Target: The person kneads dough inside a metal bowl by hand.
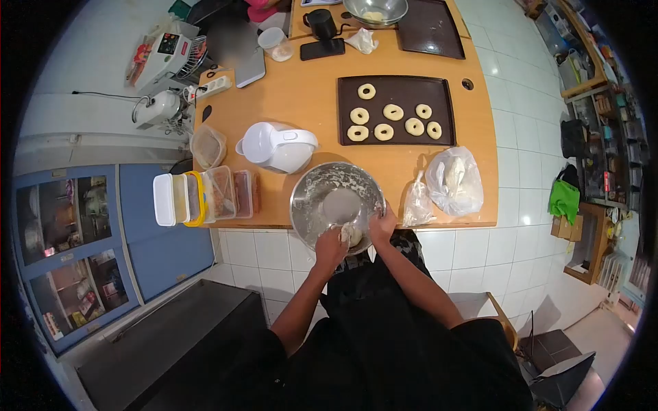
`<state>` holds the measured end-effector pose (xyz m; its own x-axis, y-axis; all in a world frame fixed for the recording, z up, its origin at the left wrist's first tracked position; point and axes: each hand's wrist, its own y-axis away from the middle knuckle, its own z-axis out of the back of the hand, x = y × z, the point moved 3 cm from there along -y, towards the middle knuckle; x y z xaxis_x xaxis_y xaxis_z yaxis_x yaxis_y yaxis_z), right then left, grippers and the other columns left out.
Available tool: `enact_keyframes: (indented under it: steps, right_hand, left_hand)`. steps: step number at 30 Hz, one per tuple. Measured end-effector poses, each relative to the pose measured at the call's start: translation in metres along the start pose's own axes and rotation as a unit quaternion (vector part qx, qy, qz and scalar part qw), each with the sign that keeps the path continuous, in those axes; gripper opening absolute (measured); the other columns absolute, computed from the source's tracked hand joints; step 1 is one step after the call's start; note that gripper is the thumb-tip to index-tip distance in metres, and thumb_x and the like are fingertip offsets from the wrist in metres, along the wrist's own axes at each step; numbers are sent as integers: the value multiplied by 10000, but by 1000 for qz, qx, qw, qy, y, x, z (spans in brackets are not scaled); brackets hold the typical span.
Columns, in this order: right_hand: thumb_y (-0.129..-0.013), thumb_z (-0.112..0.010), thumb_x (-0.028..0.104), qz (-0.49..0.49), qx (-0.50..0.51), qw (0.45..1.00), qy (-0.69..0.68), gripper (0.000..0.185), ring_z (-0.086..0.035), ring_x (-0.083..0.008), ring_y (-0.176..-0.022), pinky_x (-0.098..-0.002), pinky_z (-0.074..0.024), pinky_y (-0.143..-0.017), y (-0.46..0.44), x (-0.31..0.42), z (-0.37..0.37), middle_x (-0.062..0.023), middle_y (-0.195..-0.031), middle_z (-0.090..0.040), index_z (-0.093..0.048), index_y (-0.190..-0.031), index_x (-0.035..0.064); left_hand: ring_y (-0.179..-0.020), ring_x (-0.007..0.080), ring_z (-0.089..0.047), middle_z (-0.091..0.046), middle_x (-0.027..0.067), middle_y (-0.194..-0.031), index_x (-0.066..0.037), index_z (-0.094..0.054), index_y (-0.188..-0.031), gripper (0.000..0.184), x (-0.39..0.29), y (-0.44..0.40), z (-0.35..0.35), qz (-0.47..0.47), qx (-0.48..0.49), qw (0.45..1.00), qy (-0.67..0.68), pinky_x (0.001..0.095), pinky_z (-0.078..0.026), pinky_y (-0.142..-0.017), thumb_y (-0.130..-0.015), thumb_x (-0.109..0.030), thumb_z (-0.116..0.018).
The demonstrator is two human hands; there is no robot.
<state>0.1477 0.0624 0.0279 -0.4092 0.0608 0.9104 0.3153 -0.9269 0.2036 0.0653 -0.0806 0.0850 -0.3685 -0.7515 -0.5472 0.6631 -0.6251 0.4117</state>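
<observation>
A metal mixing bowl (301, 205) with floury dough smears on its inner wall stands at the table's near edge. Inside it, my left hand (331, 246) is closed on a lump of pale dough (351, 235), low on the side nearest me. My right hand (382, 227) grips the bowl's right rim. Beyond the bowl, several ring-shaped dough pieces (393, 111) lie on a dark baking tray (346, 92). To the bowl's upper left is a white pitcher-like container with a handle (277, 146).
Plastic bags (455, 181) with pale contents lie right of the bowl. Lidded plastic boxes (219, 192) line the left edge. Farther back are a phone (322, 48), a black kettle (320, 24), another metal bowl (387, 12) and a second tray (432, 31). A person's pink sleeve (260, 10) shows behind.
</observation>
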Motion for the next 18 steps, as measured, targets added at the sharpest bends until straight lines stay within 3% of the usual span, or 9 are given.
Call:
enact_keyframes:
  steps: [2, 5, 8, 12, 14, 18]
  right_hand:
    - [-842, -525, 26, 13, 4, 1000, -6, 326, -650, -406, -827, -414, -491, -737, 0, 0, 1, -267, -882, -655, -604, -1154, -22]
    - [-845, -525, 28, 17, 1, 1000, 18, 331, -659, -393, -835, -413, -496, -744, 0, -4, -1, -261, -891, -662, -601, -1163, -22]
    - [-874, -512, 34, -20, 18, 1000, 10, 300, -663, -351, -873, -391, -490, -780, 0, -1, -1, -250, -916, -667, -598, -1154, -32]
    - [-863, -541, 46, -56, 32, 998, 7, 311, -666, -357, -773, -408, -503, -706, 0, 6, 1, -247, -870, -664, -605, -1161, -18]
    - [-870, -544, 52, -15, 16, 1000, 13, 303, -663, -357, -772, -406, -502, -708, 0, -6, 0, -248, -866, -663, -605, -1157, -23]
    - [-879, -542, 58, -4, 7, 1000, -29, 284, -660, -366, -787, -400, -498, -709, 0, -14, -3, -249, -865, -662, -607, -1141, -31]
  left_hand:
    - [-917, 395, -623, -655, 227, -970, -27, -624, -1034, 321, 8, -5, -10, 10, -25, 999, -42, 475, -480, -813, -785, -228, -595]
    - [-835, 389, -646, -675, 202, -854, -63, -640, -1003, 292, -5, -25, -17, 149, -58, 985, -59, 494, -470, -793, -796, -264, -597]
    - [-778, 385, -658, -679, 184, -776, -74, -619, -1029, 315, 1, -46, -46, 175, -96, 976, -82, 515, -454, -780, -800, -289, -600]
    - [-796, 385, -659, -680, 186, -823, -41, -545, -1092, 381, -3, -56, -50, 189, -86, 975, -78, 504, -437, -805, -796, -273, -609]
    - [-821, 385, -654, -676, 187, -857, -32, -510, -1117, 416, -6, -59, -48, 170, -97, 978, -78, 493, -430, -828, -796, -275, -614]
    - [-1020, 359, -593, -620, 191, -1065, -36, -480, -1146, 500, -2, -75, -57, 160, -130, 974, -97, 497, -415, -884, -757, -279, -681]
